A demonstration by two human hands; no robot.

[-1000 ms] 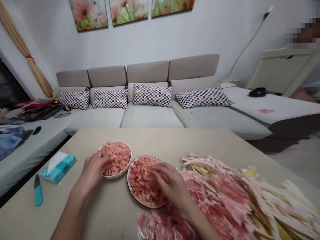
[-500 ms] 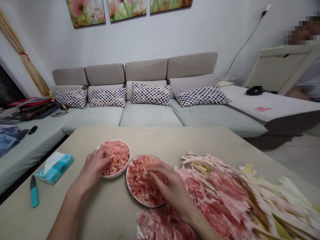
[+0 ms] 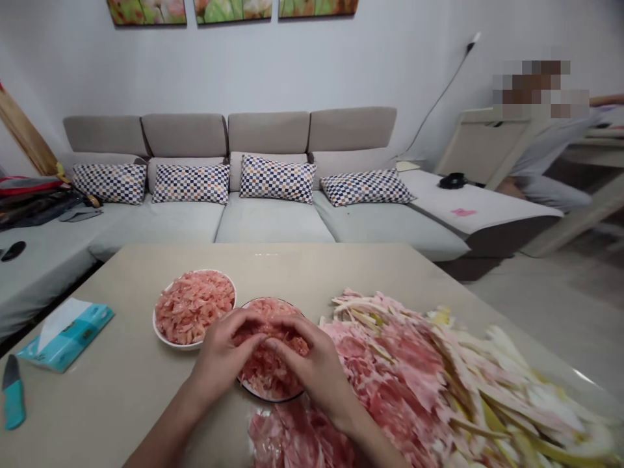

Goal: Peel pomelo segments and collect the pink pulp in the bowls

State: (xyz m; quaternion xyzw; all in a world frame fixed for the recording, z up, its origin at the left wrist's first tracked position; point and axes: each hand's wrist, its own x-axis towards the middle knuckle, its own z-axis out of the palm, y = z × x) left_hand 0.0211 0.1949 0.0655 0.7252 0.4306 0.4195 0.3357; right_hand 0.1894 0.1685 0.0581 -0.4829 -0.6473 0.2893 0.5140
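Both my hands meet over a dark-rimmed bowl (image 3: 273, 398) heaped with pink fruit flesh (image 3: 266, 374), which looks like peeled pomelo. My left hand (image 3: 229, 351) comes in from the left and my right hand (image 3: 312, 354) from the right, fingers curled and thumbs nearly touching. A bit of the pink flesh shows between the fingertips; its outline is partly hidden. Left of them stands a white bowl (image 3: 158, 328) piled with the same flesh (image 3: 197, 305), touched by neither hand. Pink membranes and yellowish-white peels (image 3: 414, 377) lie in a heap beside my right hand.
On the table (image 3: 121, 390), a blue tissue pack (image 3: 68, 338) and a teal-handled knife (image 3: 13, 393) lie at the left. Behind is a grey sofa (image 3: 273, 218) with checkered cushions (image 3: 277, 179). A person (image 3: 546, 156) sits beyond a chair at the right.
My left hand has left the white bowl and moved right to join my right hand over the dark-rimmed bowl. The camera view has turned right.
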